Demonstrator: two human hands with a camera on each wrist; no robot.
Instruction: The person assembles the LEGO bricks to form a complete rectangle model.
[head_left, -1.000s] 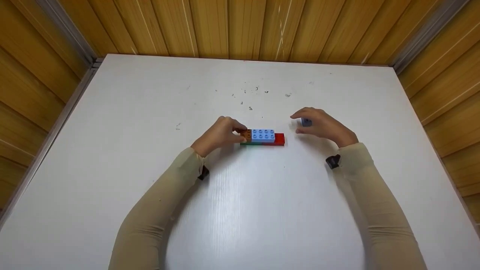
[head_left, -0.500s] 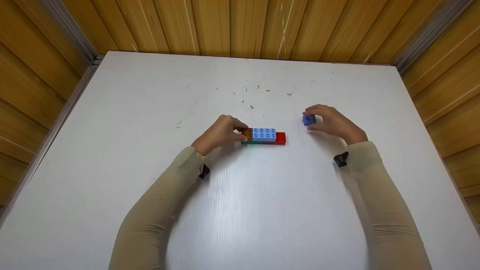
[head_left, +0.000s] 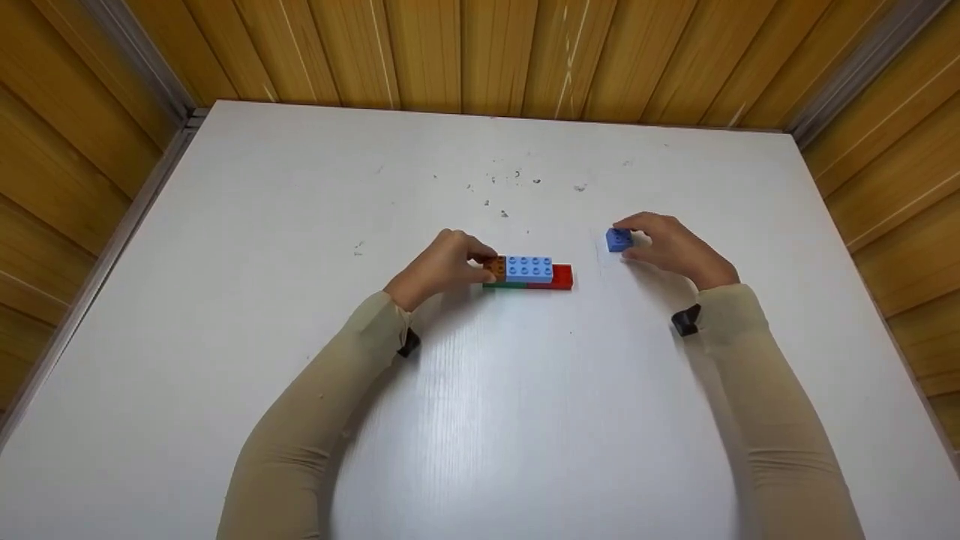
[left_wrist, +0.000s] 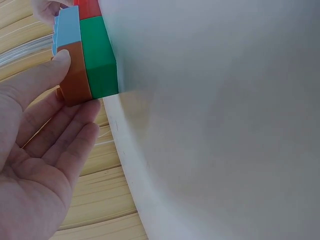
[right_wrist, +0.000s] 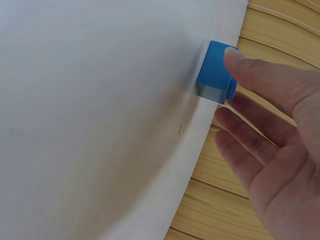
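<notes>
Slippage is looking the likeliest trouble: the right hand is pinching the small blue brick near one edge, thumb on one side, other fingers bending loosely, so a light hold could be letting it twist free. The left hand is curling thumb and fingertips around the brown brick at its own end of the stack, so any push where the red brick is jutting toward the right hand could be swinging the stack askew. Beside the left fingertips, the green brick is showing only as a strip in the head view; the left wrist view is cutting off the red brick. The blue brick is partly hiding a right finger, and grip firmness is not showing.
</notes>
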